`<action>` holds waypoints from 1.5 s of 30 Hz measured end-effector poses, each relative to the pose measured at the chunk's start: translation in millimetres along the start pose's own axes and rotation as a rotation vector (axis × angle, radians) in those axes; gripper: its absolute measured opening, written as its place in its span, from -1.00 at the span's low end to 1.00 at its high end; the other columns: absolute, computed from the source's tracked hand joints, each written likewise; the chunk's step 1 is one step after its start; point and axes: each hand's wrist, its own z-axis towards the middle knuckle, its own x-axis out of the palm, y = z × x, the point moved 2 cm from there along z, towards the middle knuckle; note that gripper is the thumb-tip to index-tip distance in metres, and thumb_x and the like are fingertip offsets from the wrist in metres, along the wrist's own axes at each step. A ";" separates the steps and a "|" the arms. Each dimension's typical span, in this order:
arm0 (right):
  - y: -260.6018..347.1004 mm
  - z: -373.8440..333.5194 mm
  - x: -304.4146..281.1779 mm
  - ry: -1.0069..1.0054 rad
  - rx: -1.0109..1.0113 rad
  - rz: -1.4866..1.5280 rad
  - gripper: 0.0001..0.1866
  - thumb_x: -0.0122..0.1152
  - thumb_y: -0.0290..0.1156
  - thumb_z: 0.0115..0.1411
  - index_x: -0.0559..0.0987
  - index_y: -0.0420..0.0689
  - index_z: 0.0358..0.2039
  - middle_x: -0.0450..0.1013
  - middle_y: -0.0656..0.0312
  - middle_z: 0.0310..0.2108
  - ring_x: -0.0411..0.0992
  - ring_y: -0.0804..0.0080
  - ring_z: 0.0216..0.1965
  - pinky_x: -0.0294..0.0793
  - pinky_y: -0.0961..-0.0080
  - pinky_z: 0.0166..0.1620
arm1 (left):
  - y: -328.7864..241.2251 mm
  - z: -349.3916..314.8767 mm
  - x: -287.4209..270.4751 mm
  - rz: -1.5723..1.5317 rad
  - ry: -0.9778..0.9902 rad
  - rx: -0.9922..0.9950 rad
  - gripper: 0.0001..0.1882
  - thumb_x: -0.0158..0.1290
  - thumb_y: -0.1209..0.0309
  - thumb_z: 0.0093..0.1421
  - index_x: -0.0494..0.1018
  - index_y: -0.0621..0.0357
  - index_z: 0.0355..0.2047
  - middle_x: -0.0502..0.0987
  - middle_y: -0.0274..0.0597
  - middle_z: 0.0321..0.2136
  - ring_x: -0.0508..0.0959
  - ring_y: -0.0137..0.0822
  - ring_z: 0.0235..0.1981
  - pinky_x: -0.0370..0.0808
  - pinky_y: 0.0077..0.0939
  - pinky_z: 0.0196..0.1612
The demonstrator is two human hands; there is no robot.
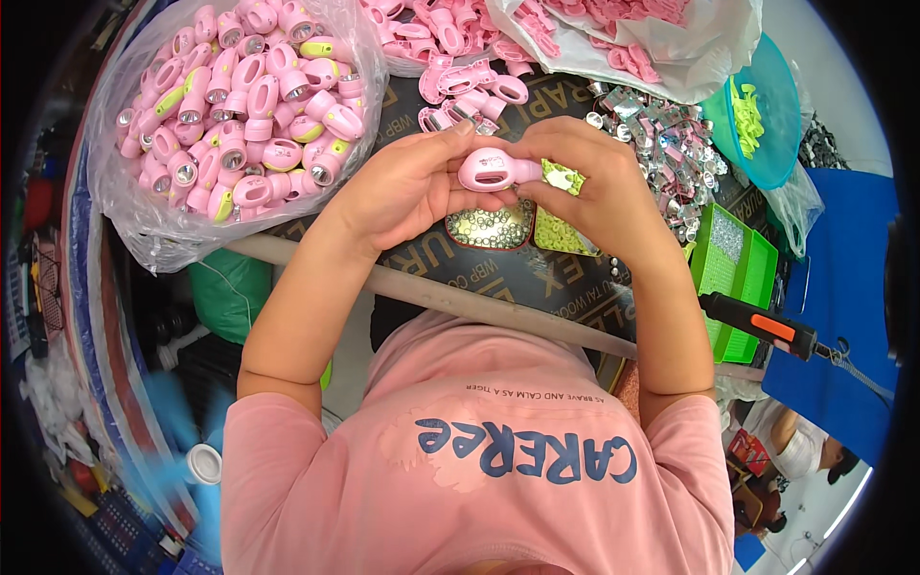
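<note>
A pink toy flashlight (487,171) with an oval opening in its handle is held between my two hands above the dark worktable. My left hand (407,187) has its fingers around the handle end from the left. At the narrower end, my right hand (592,172) grips with thumb and fingers. Just below the hands sit a tin of small shiny metal parts (491,246) and a tin of small yellow-green pieces (561,236). Yellow-green bits also show in the gap between my right thumb and fingers. My palms hide part of the flashlight.
At the left stands a clear bag of pink flashlights (240,115). Loose pink shells (474,91) lie beyond my hands, near a white bag (709,67). Metal parts (661,144), a teal bowl (781,115), a green tray (767,278) and a black-and-orange electric screwdriver (767,326) are at the right.
</note>
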 end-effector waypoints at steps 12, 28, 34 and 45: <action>0.7 -11.8 5.7 -0.019 0.190 0.174 -0.62 0.44 -0.65 0.02 0.67 -0.17 -0.09 0.55 0.16 -0.24 0.55 0.37 -0.31 0.57 0.46 -0.24 | -2.5 -3.1 7.5 0.032 0.030 0.024 -0.56 -0.13 0.34 0.51 0.32 0.44 0.25 0.59 0.09 -0.08 0.66 -0.20 -0.14 0.63 -0.40 -0.03; -8.1 -31.1 14.0 -0.250 0.158 0.468 -0.53 0.42 -0.73 0.07 0.64 -0.21 0.03 0.55 0.06 0.07 0.58 0.34 0.02 0.66 0.47 0.02 | -1.0 -5.7 20.4 0.130 -0.030 0.157 -0.57 -0.05 0.46 0.45 0.31 0.33 0.28 0.59 -0.01 -0.07 0.65 -0.31 -0.14 0.63 -0.47 -0.10; -2.2 -31.5 15.5 -0.220 0.167 0.518 -0.52 0.40 -0.75 0.08 0.60 -0.26 0.05 0.53 0.06 0.09 0.56 0.35 0.07 0.62 0.45 0.11 | -0.6 -7.8 12.6 0.105 0.009 0.187 -0.66 -0.08 0.53 0.36 0.39 0.31 0.12 0.57 -0.05 -0.05 0.63 -0.25 -0.09 0.63 -0.40 -0.08; -2.0 -37.4 19.7 -0.291 0.113 0.457 -0.52 0.44 -0.71 0.07 0.61 -0.29 0.05 0.57 0.03 0.04 0.57 0.32 0.05 0.59 0.44 0.10 | -4.0 -7.0 18.6 -0.028 0.127 0.127 -0.68 -0.04 0.48 0.34 0.37 0.20 0.10 0.56 -0.06 -0.07 0.62 -0.26 -0.10 0.61 -0.37 -0.09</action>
